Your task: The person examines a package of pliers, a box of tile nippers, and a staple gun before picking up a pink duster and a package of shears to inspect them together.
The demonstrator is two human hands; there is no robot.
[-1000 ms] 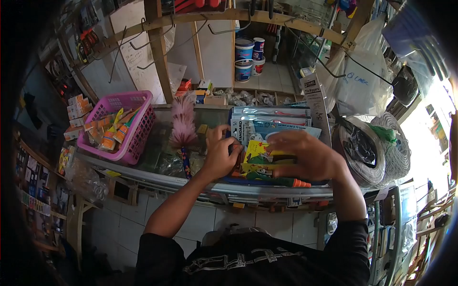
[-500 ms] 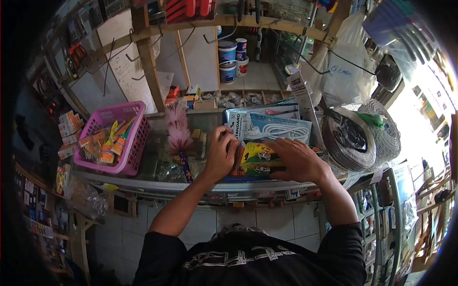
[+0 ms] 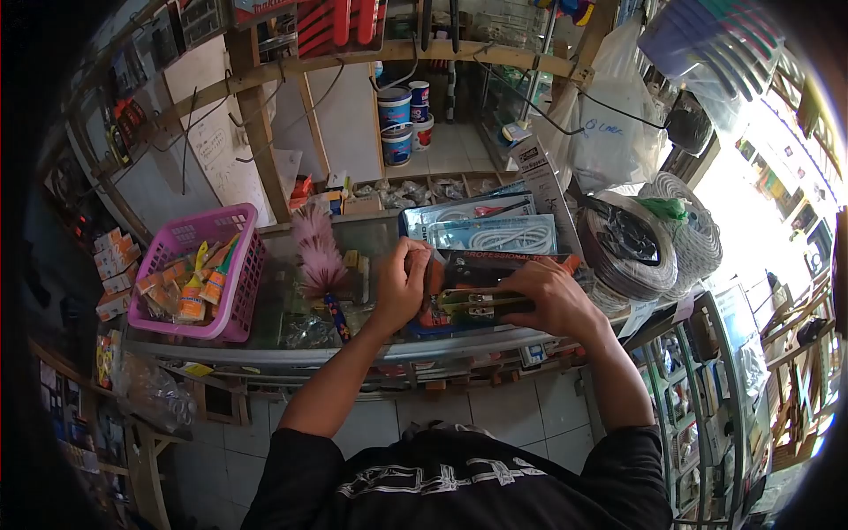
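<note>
Hands [image 3: 477, 296] grip tool pack [image 3: 481, 303]; pink basket [image 3: 231, 291] holds glue tubes [image 3: 181, 287].

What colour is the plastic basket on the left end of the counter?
Pink; the basket shows clearly in the head view, the only one.

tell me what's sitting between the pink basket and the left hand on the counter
In the head view, a pink feather duster lies on the glass counter between the pink basket and the left hand, its dark handle pointing toward the person.
</note>
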